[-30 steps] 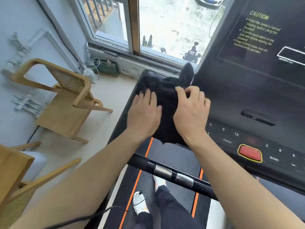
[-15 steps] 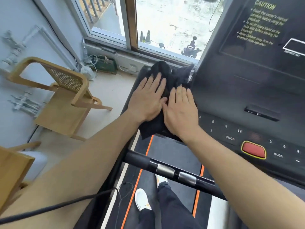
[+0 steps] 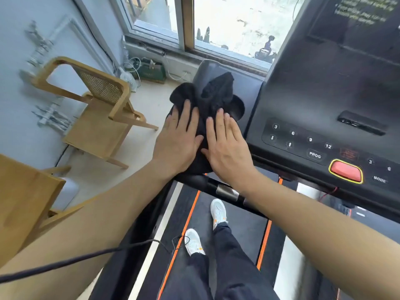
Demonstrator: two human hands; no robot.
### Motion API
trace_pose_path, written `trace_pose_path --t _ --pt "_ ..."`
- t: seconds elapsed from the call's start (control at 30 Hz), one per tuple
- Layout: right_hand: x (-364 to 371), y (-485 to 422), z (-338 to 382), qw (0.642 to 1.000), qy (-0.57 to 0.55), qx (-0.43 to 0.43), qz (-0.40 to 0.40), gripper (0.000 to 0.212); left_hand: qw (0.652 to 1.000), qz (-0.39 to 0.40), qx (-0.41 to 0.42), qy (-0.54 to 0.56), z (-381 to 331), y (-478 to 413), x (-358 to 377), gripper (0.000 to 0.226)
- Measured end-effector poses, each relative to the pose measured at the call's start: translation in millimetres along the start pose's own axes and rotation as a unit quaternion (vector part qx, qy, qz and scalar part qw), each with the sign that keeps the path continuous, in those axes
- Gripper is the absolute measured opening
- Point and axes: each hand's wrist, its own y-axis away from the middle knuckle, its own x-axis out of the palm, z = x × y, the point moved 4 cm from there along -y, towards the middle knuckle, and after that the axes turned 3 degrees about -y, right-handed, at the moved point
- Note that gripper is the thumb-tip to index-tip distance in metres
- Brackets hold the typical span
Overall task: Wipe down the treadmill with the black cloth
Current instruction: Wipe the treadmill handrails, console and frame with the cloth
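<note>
The black cloth (image 3: 214, 94) lies bunched on the left wing of the treadmill console (image 3: 303, 105), partly over a round cup recess (image 3: 239, 107). My left hand (image 3: 179, 139) lies flat on the cloth's left side with its fingers stretched forward. My right hand (image 3: 227, 148) presses flat on the right side, thumb almost touching the left hand. Both palms cover the cloth's near half, and its far folds stick up beyond the fingertips.
Number keys and a red stop button (image 3: 345, 171) sit right of my hands. A black handlebar (image 3: 225, 191) crosses below my wrists, above the belt (image 3: 238, 224) and my feet. A wooden chair (image 3: 97, 118) and a wooden tabletop (image 3: 21, 191) stand left. A black cable (image 3: 86, 258) crosses my left forearm.
My right fingers have uncurled, so both hands lie flat. Hands and cloth have slid back toward me along the wing, baring its far end.
</note>
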Motion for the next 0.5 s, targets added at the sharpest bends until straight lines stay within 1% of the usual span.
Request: trace_pose_path --t 0.03,0.13,0.23,0.3,0.37,0.4,0.43,0.47,0.5 --pt "0 12 -3 1.000 0.013 0.013 0.006 0.071 1.000 -0.007 0.027 -0.013 -9 0 1 0.070" --pt "2 49 -3 0.999 0.026 0.042 -0.005 0.055 0.994 -0.022 0.101 -0.039 -37 0 4 0.074" --pt "0 65 -4 0.999 -0.006 0.036 -0.031 0.052 0.988 -0.025 0.137 -0.061 -37 1 4 0.074" --pt "-5 61 -11 0.997 -0.029 0.023 -0.065 0.055 0.991 -0.027 0.116 -0.063 -21 2 -1 0.075" --pt "-14 49 -19 0.994 -0.038 0.000 -0.107 0.063 0.996 -0.034 0.072 -0.032 -4 5 -6 0.077" --pt "-17 40 -20 0.993 -0.039 -0.019 -0.107 0.071 0.997 -0.036 0.062 -0.013 0 9 -7 0.078" --pt "-18 28 -19 0.994 -0.040 -0.042 -0.089 0.081 0.998 -0.037 0.056 0.013 4 13 -8 0.080" --pt "-17 13 -15 0.995 -0.040 -0.062 -0.061 0.090 0.997 -0.035 0.045 0.055 7 17 -7 0.082" --pt "-14 -2 -9 0.996 -0.038 -0.078 -0.038 0.095 0.993 -0.028 0.022 0.109 12 22 -7 0.084"
